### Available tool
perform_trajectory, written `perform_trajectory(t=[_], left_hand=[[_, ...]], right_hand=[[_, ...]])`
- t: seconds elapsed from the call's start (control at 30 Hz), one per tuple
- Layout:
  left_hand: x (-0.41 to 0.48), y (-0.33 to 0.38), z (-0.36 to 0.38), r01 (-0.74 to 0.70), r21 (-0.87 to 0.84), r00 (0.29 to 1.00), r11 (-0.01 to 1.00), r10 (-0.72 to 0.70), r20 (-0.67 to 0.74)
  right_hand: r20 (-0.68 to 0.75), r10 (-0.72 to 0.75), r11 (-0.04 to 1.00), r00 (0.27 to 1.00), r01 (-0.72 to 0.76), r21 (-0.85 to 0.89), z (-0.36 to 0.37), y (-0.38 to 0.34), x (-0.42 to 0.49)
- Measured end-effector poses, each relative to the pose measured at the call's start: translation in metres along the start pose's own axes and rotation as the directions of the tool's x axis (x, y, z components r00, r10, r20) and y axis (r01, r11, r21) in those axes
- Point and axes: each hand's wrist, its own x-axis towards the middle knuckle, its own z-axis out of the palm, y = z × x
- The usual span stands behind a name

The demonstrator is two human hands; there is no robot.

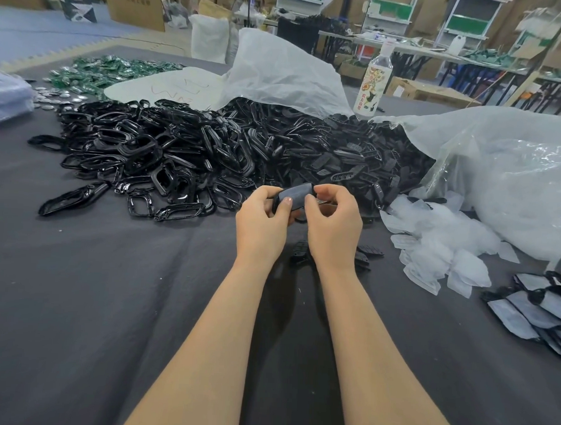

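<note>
Black plastic shell [294, 193] pinched between left hand [262, 222] and right hand [333, 226] (thumbs on top).

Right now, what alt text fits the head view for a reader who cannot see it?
The left hand and right hand pinch a small black shell over a dark cloth table. Behind lies a pile of black plastic frames; clear pouches sit to the right.
</note>
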Motion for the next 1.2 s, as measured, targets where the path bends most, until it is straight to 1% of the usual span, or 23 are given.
perform_trajectory(t=[0.07,0.27,0.6,0.67,0.73,0.87,0.93,1.0,1.1,1.2], left_hand=[[0.0001,0.0001,-0.0001,-0.004,0.016,1.0,1.0,0.004,-0.004],[-0.0006,0.0017,0.0006,0.013,-0.015,1.0,1.0,-0.012,0.015],[-0.0009,0.0017,0.0013,0.02,0.024,1.0,1.0,-0.02,0.015],[-0.0009,0.0009,0.0009,0.015,0.039,1.0,0.999,-0.015,0.004],[-0.0006,0.0003,0.0008,0.027,0.034,1.0,0.999,-0.027,0.002],[-0.0018,0.0012,0.002,0.02,0.045,1.0,0.999,-0.02,0.016],[-0.0022,0.001,0.002,0.003,0.067,1.0,0.998,-0.004,0.017],[-0.0022,0.0008,0.0018,-0.007,0.08,1.0,0.997,0.006,0.013],[-0.002,0.0013,0.0016,-0.012,0.09,1.0,0.996,0.012,0.0],[-0.0013,0.0006,0.0007,-0.006,0.092,1.0,0.996,0.008,-0.024]], right_hand=[[-0.005,-0.004,1.0,1.0,0.004,0.006,0.0002,-0.0011,-0.001],[0.007,-0.022,1.0,1.0,0.022,-0.006,0.0011,-0.0023,-0.0025],[0.024,0.016,1.0,1.0,-0.016,0.019,0.0051,-0.0031,-0.0046],[0.043,0.04,0.998,0.998,-0.042,0.04,0.0068,-0.0025,-0.0048],[0.064,0.088,0.991,0.994,-0.094,0.097,0.0071,-0.0024,-0.0041],[0.117,0.207,0.949,0.971,-0.228,0.218,0.0055,-0.0022,-0.0008],[0.135,0.232,0.931,0.963,-0.261,0.257,0.0043,-0.0024,0.0005],[0.138,0.23,0.926,0.963,-0.26,0.273,0.0034,-0.0023,0.0013],[0.142,0.208,0.945,0.968,-0.237,0.227,0.0037,-0.0016,0.0013],[0.096,0.099,0.986,0.99,-0.111,0.123,0.0032,-0.0035,-0.001]])
